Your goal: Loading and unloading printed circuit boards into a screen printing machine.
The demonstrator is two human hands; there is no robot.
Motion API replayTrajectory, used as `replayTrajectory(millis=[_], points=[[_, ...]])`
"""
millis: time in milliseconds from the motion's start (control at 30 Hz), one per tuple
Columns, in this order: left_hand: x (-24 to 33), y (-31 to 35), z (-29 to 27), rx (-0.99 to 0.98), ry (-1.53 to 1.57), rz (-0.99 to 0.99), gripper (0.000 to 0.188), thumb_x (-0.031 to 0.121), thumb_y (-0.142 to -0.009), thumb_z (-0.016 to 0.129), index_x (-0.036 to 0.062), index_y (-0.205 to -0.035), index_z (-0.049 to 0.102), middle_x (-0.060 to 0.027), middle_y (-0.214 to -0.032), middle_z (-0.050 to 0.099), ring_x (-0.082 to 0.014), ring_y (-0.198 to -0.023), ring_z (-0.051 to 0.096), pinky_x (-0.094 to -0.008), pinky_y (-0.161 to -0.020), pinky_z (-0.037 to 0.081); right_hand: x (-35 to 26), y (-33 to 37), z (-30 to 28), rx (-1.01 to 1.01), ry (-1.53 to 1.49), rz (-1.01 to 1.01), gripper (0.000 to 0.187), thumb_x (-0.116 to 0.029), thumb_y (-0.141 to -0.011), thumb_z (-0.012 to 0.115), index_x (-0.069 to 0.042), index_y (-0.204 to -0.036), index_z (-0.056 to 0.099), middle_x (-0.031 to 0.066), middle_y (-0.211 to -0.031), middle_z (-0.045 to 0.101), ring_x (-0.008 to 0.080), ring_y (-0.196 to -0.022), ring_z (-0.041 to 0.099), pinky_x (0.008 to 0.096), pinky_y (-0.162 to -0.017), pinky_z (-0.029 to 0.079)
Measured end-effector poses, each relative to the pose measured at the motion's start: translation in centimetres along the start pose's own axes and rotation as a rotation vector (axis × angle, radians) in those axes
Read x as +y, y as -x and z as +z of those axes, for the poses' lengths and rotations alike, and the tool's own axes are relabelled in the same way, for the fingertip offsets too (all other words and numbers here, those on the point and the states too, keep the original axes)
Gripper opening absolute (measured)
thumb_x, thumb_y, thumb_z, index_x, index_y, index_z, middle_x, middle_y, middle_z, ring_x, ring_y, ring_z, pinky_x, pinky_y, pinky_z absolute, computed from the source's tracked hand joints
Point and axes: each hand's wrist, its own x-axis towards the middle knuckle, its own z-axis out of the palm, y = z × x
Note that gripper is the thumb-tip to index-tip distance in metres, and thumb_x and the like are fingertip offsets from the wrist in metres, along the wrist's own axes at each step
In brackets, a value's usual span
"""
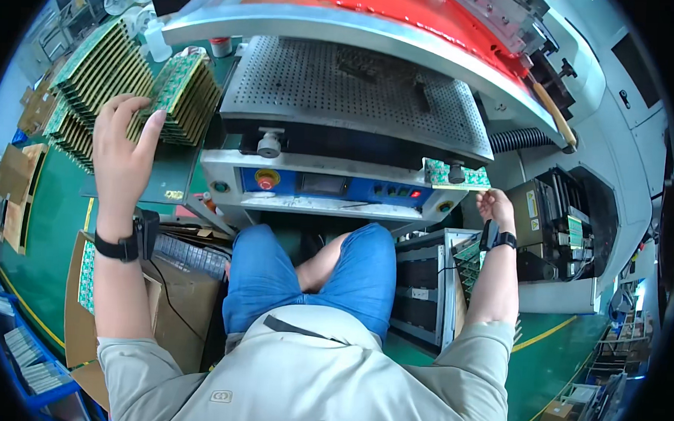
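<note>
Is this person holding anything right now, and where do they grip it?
The right hand pinches a green circuit board by its near right corner. The left hand is open near stacked boards, apparently holding nothing.

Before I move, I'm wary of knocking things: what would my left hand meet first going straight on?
Your left hand would probably meet the stacked circuit boards ahead first, though depth is unclear.

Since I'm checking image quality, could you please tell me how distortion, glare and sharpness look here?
Head view: fisheye distortion bows the metal frame, and black fills the corners; head view: glossy highlights show on the red surface; head view: the left hand looks reasonably sharp, while the picture's rim looks softer.
</note>
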Motion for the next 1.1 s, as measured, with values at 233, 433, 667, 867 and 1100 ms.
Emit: replayTrajectory(millis=[233,433,667,867,1100], points=[[-6.2,-0.9,3.5,-0.226,-0.225,-0.161,0.042,0.036,-0.093,0.07,-0.0002,-0.114,0.069,-0.0226,-0.113,0.068,-0.0397,-0.108,0.064,-0.0465,-0.095,0.051,4.8,-6.3,-3.2,0.044,0.1,0.005,0.03,-0.029,-0.104,0.047,-0.007,-0.092,0.064,0.0063,-0.078,0.068,0.0192,-0.065,0.065,0.0327,-0.057,0.051],[-6.1,-0.4,5.8,-0.371,-0.357,-0.256,0.052,0.049,-0.094,0.066,0.0014,-0.115,0.068,-0.024,-0.109,0.069,-0.0414,-0.103,0.066,-0.0483,-0.09,0.053,5.7,-8.8,-5.0,0.075,0.083,0.051,0.026,-0.025,-0.102,0.047,-0.008,-0.092,0.063,0.0026,-0.073,0.061,0.0199,-0.064,0.062,0.0357,-0.058,0.052],[-10.0,-0.4,6.8,-0.34,-0.604,-0.134,0.063,0.064,-0.092,0.06,0.0022,-0.099,0.069,-0.0229,-0.094,0.071,-0.0417,-0.089,0.068,-0.053,-0.078,0.054,4.6,-5.3,1.9,0.283,-0.044,-0.073,0.021,-0.022,-0.1,0.053,-0.003,-0.097,0.061,0.0061,-0.078,0.059,0.0189,-0.054,0.051,0.0369,-0.05,0.046],[-10.1,-2.1,7.9,-0.496,-0.408,-0.355,0.065,0.061,-0.09,0.065,0.0016,-0.115,0.065,-0.0236,-0.105,0.072,-0.042,-0.098,0.068,-0.0524,-0.085,0.054,-0.9,0.8,6.6,0.53,-0.166,-0.429,0.02,-0.011,-0.098,0.058,-0.004,-0.116,0.061,0.0028,-0.084,0.06,0.0119,-0.064,0.054,0.0301,-0.052,0.044],[-8.3,-3.1,7.3,-0.563,-0.372,-0.421,0.068,0.055,-0.086,0.071,0.0017,-0.127,0.06,-0.0242,-0.109,0.071,-0.0432,-0.104,0.067,-0.0509,-0.09,0.053,-6.8,8.8,15.8,0.38,0.054,-1.01,0.022,-0.007,-0.097,0.064,-0.002,-0.118,0.065,0.0052,-0.097,0.068,0.0135,-0.085,0.062,0.0269,-0.071,0.05]])
